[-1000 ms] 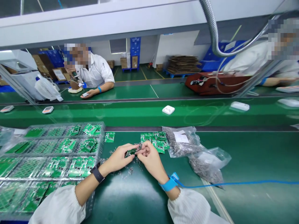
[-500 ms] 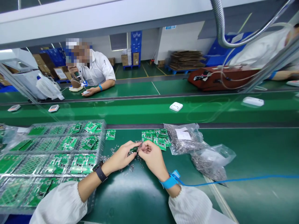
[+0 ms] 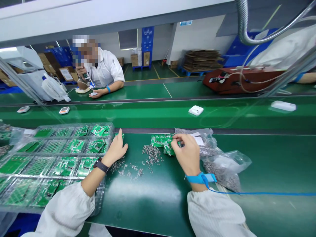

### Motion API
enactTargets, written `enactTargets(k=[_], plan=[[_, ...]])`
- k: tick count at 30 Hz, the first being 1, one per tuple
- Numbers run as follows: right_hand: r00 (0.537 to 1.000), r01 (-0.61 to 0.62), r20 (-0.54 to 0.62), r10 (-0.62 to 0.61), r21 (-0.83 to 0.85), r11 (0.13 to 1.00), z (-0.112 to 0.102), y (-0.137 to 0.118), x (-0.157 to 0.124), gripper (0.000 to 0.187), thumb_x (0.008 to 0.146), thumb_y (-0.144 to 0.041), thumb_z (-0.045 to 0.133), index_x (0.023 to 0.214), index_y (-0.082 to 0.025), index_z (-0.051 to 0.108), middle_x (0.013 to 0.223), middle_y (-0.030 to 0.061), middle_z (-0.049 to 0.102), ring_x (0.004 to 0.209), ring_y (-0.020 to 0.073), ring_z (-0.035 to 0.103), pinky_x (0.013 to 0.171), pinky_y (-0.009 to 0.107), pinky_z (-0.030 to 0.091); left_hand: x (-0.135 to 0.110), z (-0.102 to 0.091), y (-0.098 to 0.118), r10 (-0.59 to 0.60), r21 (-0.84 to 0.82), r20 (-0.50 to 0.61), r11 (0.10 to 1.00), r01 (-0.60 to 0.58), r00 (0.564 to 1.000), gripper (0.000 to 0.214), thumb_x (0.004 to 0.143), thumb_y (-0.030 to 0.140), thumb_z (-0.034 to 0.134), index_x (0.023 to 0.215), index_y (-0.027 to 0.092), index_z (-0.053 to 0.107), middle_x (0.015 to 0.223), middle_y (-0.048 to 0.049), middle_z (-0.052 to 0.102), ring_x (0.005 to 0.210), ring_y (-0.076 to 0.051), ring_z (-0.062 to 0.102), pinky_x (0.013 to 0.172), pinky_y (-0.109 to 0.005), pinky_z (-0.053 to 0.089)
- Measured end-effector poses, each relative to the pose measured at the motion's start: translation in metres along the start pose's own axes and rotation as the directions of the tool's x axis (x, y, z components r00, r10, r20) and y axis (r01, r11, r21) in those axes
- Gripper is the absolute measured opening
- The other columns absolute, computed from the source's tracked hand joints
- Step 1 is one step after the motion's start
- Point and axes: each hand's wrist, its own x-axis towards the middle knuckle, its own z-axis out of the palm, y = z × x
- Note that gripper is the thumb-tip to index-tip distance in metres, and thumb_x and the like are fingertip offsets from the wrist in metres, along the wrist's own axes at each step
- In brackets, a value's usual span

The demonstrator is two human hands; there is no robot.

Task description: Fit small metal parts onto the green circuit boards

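My left hand [image 3: 115, 150] lies with fingers stretched out beside the clear tray [image 3: 29, 184]. Its fingertips rest on a single small green circuit board [image 3: 121, 134], and it wears a black watch [image 3: 100, 165]. My right hand [image 3: 188, 152] has curled fingers pinching a green circuit board [image 3: 169, 149] at the edge of a small pile of green boards [image 3: 159, 140]. A blue wrist strap [image 3: 200, 178] with a blue cord sits on that wrist. Several small metal parts [image 3: 151, 156] lie scattered on the green mat between my hands.
The tray holds several green boards in compartments. Two clear bags of metal parts [image 3: 223, 166] lie right of my right hand. Beyond runs a green conveyor [image 3: 148, 115] carrying a white device [image 3: 196, 110]. A person in white [image 3: 106, 74] works across it.
My hands were together, working on one small board over the loose parts. They have since parted: the left went to the single board by the tray, the right to the pile.
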Motion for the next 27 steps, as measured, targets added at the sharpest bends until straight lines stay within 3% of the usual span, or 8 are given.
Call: enactTargets(k=[3, 6, 9, 12, 15, 21, 25, 27], plan=[[0.999, -0.025, -0.039, 0.023, -0.061, 0.998, 0.001, 0.018, 0.003, 0.012, 0.088, -0.023, 0.054, 0.088, -0.021, 0.065, 0.084, 0.0072, 0.066, 0.083, 0.0270, 0.060, 0.079, 0.041, 0.046, -0.002, 0.008, -0.002, -0.013, 0.223, 0.056, 0.975, 0.000, 0.998, 0.082, 0.092, 0.020, 0.054, 0.162, 0.003, 0.016, 0.143, -0.0283, 0.053, 0.136, -0.040, 0.052, 0.113, -0.056, 0.042], [0.999, 0.007, -0.049, -0.013, -0.116, 0.993, 0.004, 0.019, 0.000, 0.016, 0.090, -0.022, 0.052, 0.091, -0.021, 0.068, 0.093, 0.0105, 0.067, 0.091, 0.0293, 0.059, 0.086, 0.044, 0.045, -0.004, 0.008, 0.004, 0.045, 0.287, 0.111, 0.955, -0.075, 0.993, 0.068, 0.095, 0.020, 0.053, 0.158, 0.012, 0.030, 0.126, -0.0182, 0.061, 0.118, -0.035, 0.061, 0.102, -0.049, 0.050], [0.992, 0.103, 0.089, -0.094, -0.102, 0.989, 0.011, 0.007, -0.008, 0.018, 0.093, -0.020, 0.051, 0.095, -0.020, 0.069, 0.096, 0.0116, 0.067, 0.093, 0.0302, 0.057, 0.084, 0.044, 0.046, -0.007, 0.005, 0.006, 0.128, 0.242, 0.112, 0.958, -0.152, 0.985, 0.047, 0.096, 0.018, 0.052, 0.143, 0.020, 0.048, 0.120, -0.0119, 0.059, 0.115, -0.029, 0.060, 0.101, -0.043, 0.050], [0.953, 0.177, 0.266, -0.145, -0.101, 0.979, 0.020, -0.003, -0.020, 0.020, 0.096, -0.019, 0.050, 0.095, -0.020, 0.070, 0.096, 0.0118, 0.065, 0.093, 0.0309, 0.054, 0.083, 0.044, 0.047, -0.008, 0.004, 0.005, 0.069, 0.239, 0.060, 0.968, -0.082, 0.996, 0.040, 0.097, 0.025, 0.057, 0.136, 0.018, 0.051, 0.122, -0.0135, 0.057, 0.116, -0.031, 0.058, 0.100, -0.045, 0.050], [0.913, 0.227, 0.374, -0.162, -0.138, 0.964, 0.026, -0.005, -0.029, 0.020, 0.095, -0.021, 0.053, 0.093, -0.022, 0.072, 0.094, 0.0123, 0.063, 0.093, 0.0319, 0.053, 0.083, 0.045, 0.047, -0.010, 0.003, 0.006, 0.015, 0.211, 0.078, 0.977, -0.032, 0.997, 0.039, 0.097, 0.028, 0.060, 0.134, 0.016, 0.052, 0.119, -0.0143, 0.058, 0.112, -0.032, 0.058, 0.099, -0.048, 0.049], [0.885, 0.291, 0.422, -0.198, -0.169, 0.941, 0.035, 0.005, -0.042, 0.025, 0.096, -0.029, 0.050, 0.090, -0.021, 0.073, 0.087, 0.0130, 0.061, 0.084, 0.0315, 0.054, 0.081, 0.046, 0.046, -0.017, 0.001, 0.018, 0.096, -0.123, 0.107, 0.989, -0.082, 0.990, 0.057, 0.080, 0.013, 0.075, 0.133, 0.024, 0.056, 0.121, -0.0075, 0.055, 0.106, -0.025, 0.062, 0.100, -0.041, 0.051], [0.869, 0.263, 0.456, -0.193, -0.095, 0.960, 0.041, 0.007, -0.047, 0.025, 0.093, -0.036, 0.049, 0.084, -0.022, 0.067, 0.084, 0.0135, 0.061, 0.081, 0.0329, 0.055, 0.075, 0.046, 0.045, -0.018, 0.000, 0.024, 0.069, -0.095, 0.190, 0.994, -0.051, 0.979, 0.059, 0.080, 0.016, 0.076, 0.135, 0.024, 0.057, 0.111, -0.0060, 0.067, 0.105, -0.028, 0.067, 0.092, -0.039, 0.054], [0.870, 0.216, 0.464, -0.166, -0.056, 0.975, 0.042, 0.006, -0.048, 0.025, 0.091, -0.040, 0.049, 0.081, -0.024, 0.064, 0.081, 0.0127, 0.062, 0.078, 0.0326, 0.055, 0.070, 0.044, 0.044, -0.018, 0.000, 0.026, 0.070, -0.053, 0.219, 0.997, -0.060, 0.973, 0.041, 0.083, 0.017, 0.072, 0.123, 0.022, 0.066, 0.109, -0.0071, 0.071, 0.107, -0.029, 0.068, 0.093, -0.038, 0.054]])
